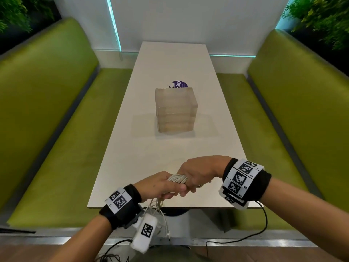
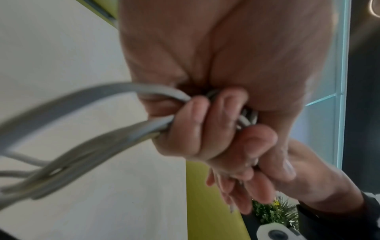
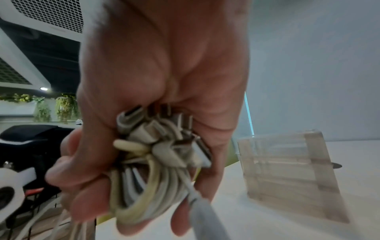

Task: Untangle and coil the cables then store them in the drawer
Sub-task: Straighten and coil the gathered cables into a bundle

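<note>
A bundle of white cables [image 1: 178, 179] is held between both hands just above the front end of the white table [image 1: 143, 157]. My left hand [image 1: 166, 191] grips one side of it, fingers curled round the strands [image 2: 115, 134]. My right hand [image 1: 190, 186] grips the other side, where looped strands and several plug ends [image 3: 156, 146] bunch in the palm. Loose cable ends [image 1: 159, 207] hang below my left hand, past the table edge. A small translucent drawer unit [image 1: 175, 110] stands mid-table with its drawers closed; it is also in the right wrist view [image 3: 287, 170].
Green padded benches [image 1: 56, 129] run along both sides of the table. A purple round sticker [image 1: 179, 84] lies behind the drawer unit. A black wire [image 1: 260, 229] from the wrist gear hangs below the table's front edge.
</note>
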A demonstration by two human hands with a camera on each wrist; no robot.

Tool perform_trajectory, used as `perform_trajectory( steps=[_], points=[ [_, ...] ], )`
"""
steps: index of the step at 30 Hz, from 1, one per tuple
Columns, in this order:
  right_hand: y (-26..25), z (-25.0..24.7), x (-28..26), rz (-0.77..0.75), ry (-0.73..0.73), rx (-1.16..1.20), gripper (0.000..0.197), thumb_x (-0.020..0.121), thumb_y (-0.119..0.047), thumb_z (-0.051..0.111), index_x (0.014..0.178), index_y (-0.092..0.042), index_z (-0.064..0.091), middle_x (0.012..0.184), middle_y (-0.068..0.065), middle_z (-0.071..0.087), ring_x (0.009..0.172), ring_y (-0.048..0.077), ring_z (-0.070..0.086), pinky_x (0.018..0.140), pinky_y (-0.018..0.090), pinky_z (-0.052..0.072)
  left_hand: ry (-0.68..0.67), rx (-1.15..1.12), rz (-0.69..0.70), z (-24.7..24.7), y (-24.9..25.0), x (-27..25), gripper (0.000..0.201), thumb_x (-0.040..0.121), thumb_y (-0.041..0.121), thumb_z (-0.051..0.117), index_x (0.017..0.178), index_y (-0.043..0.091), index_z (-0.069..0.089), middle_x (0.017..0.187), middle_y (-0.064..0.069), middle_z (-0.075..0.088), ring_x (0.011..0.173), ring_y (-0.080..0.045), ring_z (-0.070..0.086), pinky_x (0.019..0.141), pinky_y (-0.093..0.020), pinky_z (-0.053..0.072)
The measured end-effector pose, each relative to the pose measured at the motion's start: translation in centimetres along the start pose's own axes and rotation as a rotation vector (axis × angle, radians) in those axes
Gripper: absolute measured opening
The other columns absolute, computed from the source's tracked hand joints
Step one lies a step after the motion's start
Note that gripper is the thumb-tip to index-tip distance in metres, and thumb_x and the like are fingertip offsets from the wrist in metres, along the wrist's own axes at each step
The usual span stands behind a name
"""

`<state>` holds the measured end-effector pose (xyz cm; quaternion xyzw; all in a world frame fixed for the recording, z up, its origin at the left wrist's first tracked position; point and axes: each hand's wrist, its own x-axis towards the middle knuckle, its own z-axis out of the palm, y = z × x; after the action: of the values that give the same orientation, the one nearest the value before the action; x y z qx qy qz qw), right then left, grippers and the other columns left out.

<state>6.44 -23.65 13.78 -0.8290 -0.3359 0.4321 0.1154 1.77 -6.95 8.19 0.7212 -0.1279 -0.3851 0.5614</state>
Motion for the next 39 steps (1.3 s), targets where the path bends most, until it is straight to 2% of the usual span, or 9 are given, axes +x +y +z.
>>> perform_trajectory(
  steps=[7,12,15,19,22,25,29,34,39],
  points=[
    [-0.2,0.1,0.1,-0.024,0.05,0.006,0.021,0.087,-0.036,0.063,0.091,-0.016,0.062,0.064,-0.004,0.06,0.054,0.011,0.053,0.046,0.018,0.043,-0.048,-0.018,0.052,-0.9,-0.2,-0.3,0.033,0.076,0.048,0.063,0.073,0.015,0.063,0.051,0.0,0.039,0.045,-0.012,0.031,0.046,-0.022,0.024],
    [-0.4,-0.4,-0.2,-0.048,0.051,0.012,0.016,0.088,-0.033,0.064,0.087,-0.017,0.062,0.059,-0.004,0.055,0.043,0.004,0.047,0.035,0.01,0.033,-0.051,-0.047,0.068,-1.2,-0.2,-0.3,0.032,0.076,0.048,0.064,0.07,0.017,0.063,0.056,-0.006,0.038,0.045,-0.013,0.031,0.045,-0.022,0.024],
    [-0.5,-0.5,-0.1,-0.052,0.085,-0.026,0.016,0.087,-0.031,0.063,0.087,-0.016,0.062,0.059,-0.002,0.056,0.046,0.007,0.049,0.046,0.021,0.041,-0.036,-0.05,0.098,-1.1,-0.1,-0.3,0.04,0.076,0.056,0.062,0.07,0.016,0.061,0.055,-0.007,0.041,0.045,-0.014,0.034,0.045,-0.022,0.026],
    [-0.6,-1.9,-0.4,-0.037,0.159,-0.118,0.023,0.086,-0.039,0.065,0.092,-0.017,0.064,0.073,0.006,0.067,0.057,0.018,0.055,0.061,0.036,0.049,0.011,-0.235,0.209,-1.3,-0.9,-0.3,0.077,0.07,0.08,0.053,0.094,0.006,0.058,0.065,-0.005,0.059,0.054,-0.021,0.055,0.056,-0.03,0.048],
    [-0.5,-4.0,-1.8,-0.049,0.263,-0.044,0.016,0.087,-0.032,0.066,0.083,-0.017,0.063,0.065,0.003,0.062,0.051,0.015,0.052,0.054,0.03,0.045,0.093,-0.345,0.278,-1.0,-2.2,-0.3,0.074,0.069,0.074,0.062,0.094,0.004,0.055,0.065,-0.004,0.063,0.08,-0.027,0.069,0.078,-0.04,0.05],
    [-0.7,-6.3,-3.3,-0.057,0.365,-0.008,0.023,0.087,-0.029,0.067,0.068,-0.023,0.054,0.056,-0.004,0.055,0.046,0.012,0.049,0.049,0.025,0.042,0.221,-0.313,0.329,0.0,-2.7,0.0,0.054,0.081,0.061,0.06,0.088,0.009,0.055,0.066,0.001,0.064,0.095,-0.025,0.069,0.083,-0.031,0.049],
    [-1.3,-7.7,-4.2,-0.099,0.436,0.032,0.021,0.087,-0.03,0.067,0.071,-0.022,0.055,0.056,-0.006,0.054,0.046,0.01,0.048,0.047,0.025,0.043,0.32,-0.273,0.344,0.6,-2.6,0.6,0.027,0.094,0.035,0.046,0.089,0.01,0.053,0.091,-0.007,0.073,0.108,-0.02,0.065,0.091,-0.03,0.045],
    [-1.0,-9.2,-5.1,-0.162,0.545,0.143,0.026,0.087,-0.027,0.066,0.07,-0.008,0.058,0.056,0.001,0.054,0.046,0.014,0.048,0.043,0.02,0.04,0.257,-0.092,0.298,0.3,-3.5,0.6,0.012,0.092,0.031,0.055,0.095,0.022,0.061,0.112,-0.008,0.069,0.096,-0.013,0.062,0.082,-0.023,0.047],
    [0.2,-10.1,-6.2,-0.179,0.64,0.202,0.033,0.089,-0.025,0.064,0.077,0.006,0.06,0.061,0.013,0.056,0.05,0.018,0.049,0.045,0.019,0.041,0.371,-0.241,0.322,-0.5,-4.4,0.2,0.032,0.088,0.03,0.059,0.106,0.004,0.063,0.098,-0.004,0.071,0.094,-0.016,0.065,0.083,-0.027,0.05]
  ],
)
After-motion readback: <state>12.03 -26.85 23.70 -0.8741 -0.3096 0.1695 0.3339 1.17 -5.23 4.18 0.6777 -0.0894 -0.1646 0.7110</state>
